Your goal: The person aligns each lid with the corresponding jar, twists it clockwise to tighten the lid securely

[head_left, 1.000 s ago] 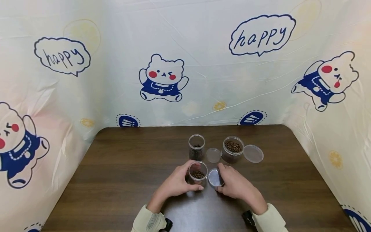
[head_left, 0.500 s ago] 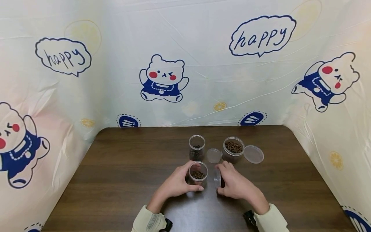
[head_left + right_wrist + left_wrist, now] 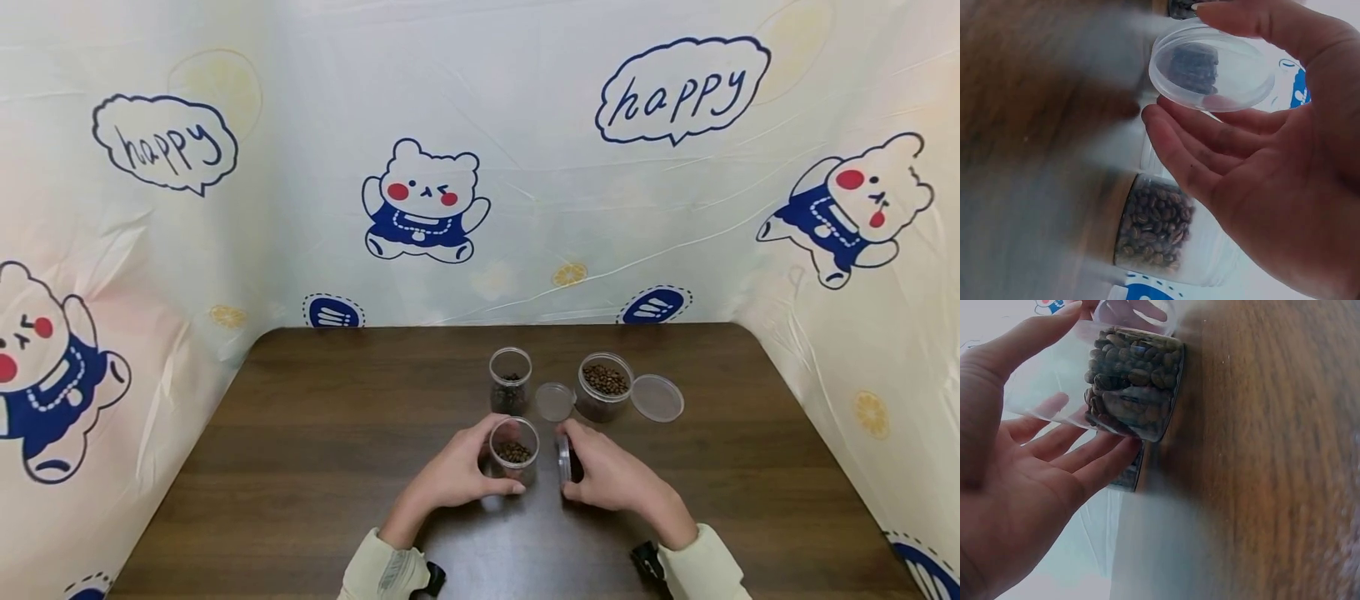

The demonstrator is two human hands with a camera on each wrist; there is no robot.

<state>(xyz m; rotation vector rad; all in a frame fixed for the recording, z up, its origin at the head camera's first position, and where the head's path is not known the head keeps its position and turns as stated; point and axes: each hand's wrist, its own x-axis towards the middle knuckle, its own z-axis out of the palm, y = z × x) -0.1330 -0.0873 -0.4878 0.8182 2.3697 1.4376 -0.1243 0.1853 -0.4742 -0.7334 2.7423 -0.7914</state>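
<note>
My left hand [image 3: 459, 472] curls its thumb and fingers round a clear open jar [image 3: 513, 467] that stands upright on the table. Dark coffee beans [image 3: 1132, 378] fill its lower part in the left wrist view. Just right of the jar, my right hand [image 3: 617, 473] pinches a clear lid [image 3: 564, 460] between thumb and fingers. The lid [image 3: 1244, 72] is tipped on edge, apart from the jar, and its round face shows in the right wrist view.
Behind the held jar stands another open jar [image 3: 510, 398] with dark beans. To its right are a small clear lid [image 3: 555, 402], a wider bean-filled jar [image 3: 600, 408] and a larger lid [image 3: 657, 398], all on the brown table [image 3: 337, 417]. Patterned cloth [image 3: 540, 208] encloses the table.
My right hand has tilted the lid from lying nearly face up to standing on edge. My left hand and its jar stay in place.
</note>
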